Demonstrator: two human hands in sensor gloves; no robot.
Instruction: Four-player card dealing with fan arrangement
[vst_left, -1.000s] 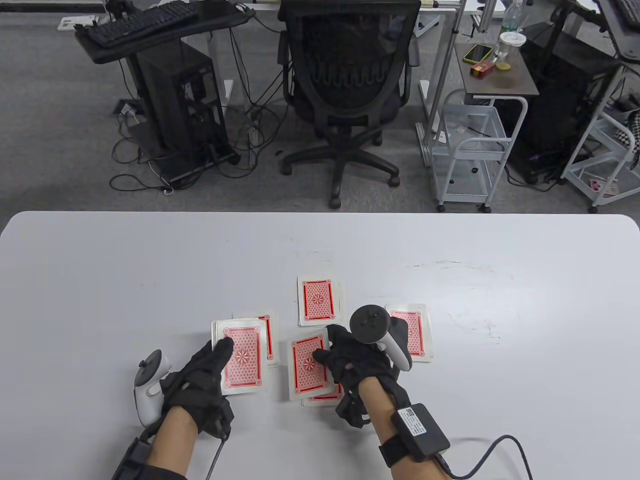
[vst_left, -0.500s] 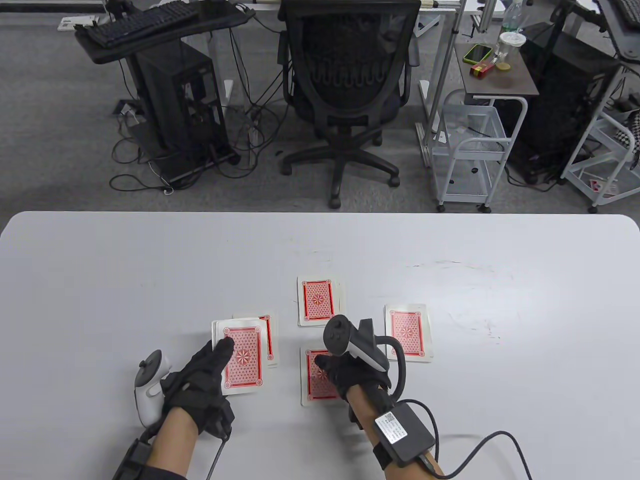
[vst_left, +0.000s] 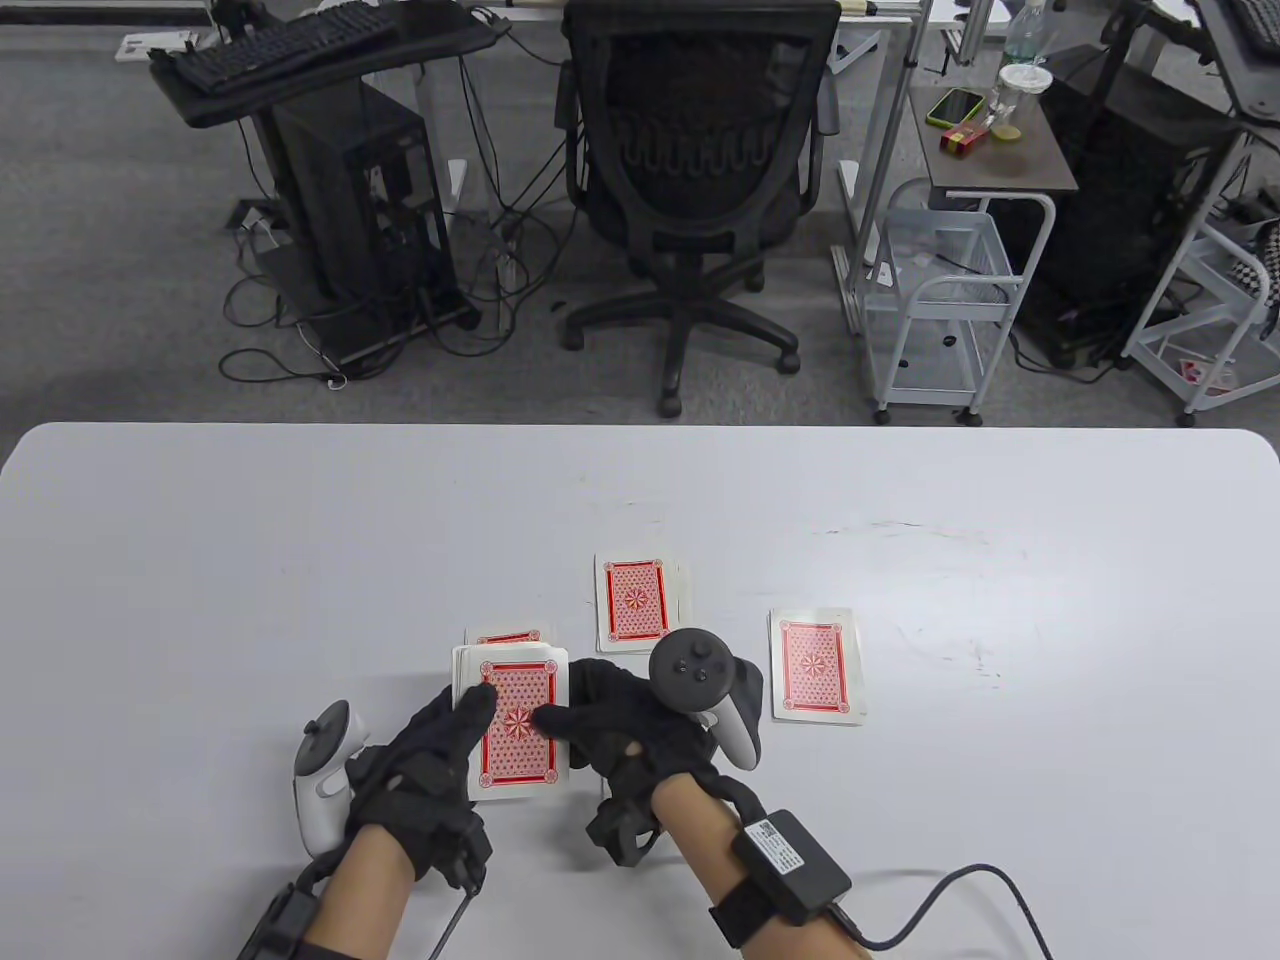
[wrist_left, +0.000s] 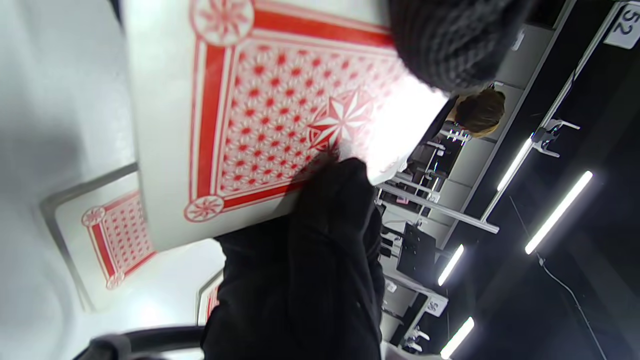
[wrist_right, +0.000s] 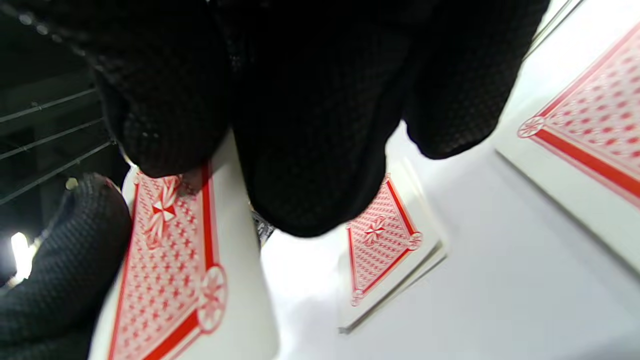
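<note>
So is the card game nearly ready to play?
Not yet. Piles lie face down on the table: a far pile, a right pile and a left pile; the near pile is hidden under the right hand. The left hand holds the deck, and the right hand's fingers touch its top card, ready to deal. No fans are laid out.

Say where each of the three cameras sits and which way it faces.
Table view: high in front, looking down at the table; both gloved hands, left hand and right hand, show.
Left wrist view: tilted, under the left hand, facing the deck.
Right wrist view: beneath the right hand's fingers, facing the table.
All share the deck.
</note>
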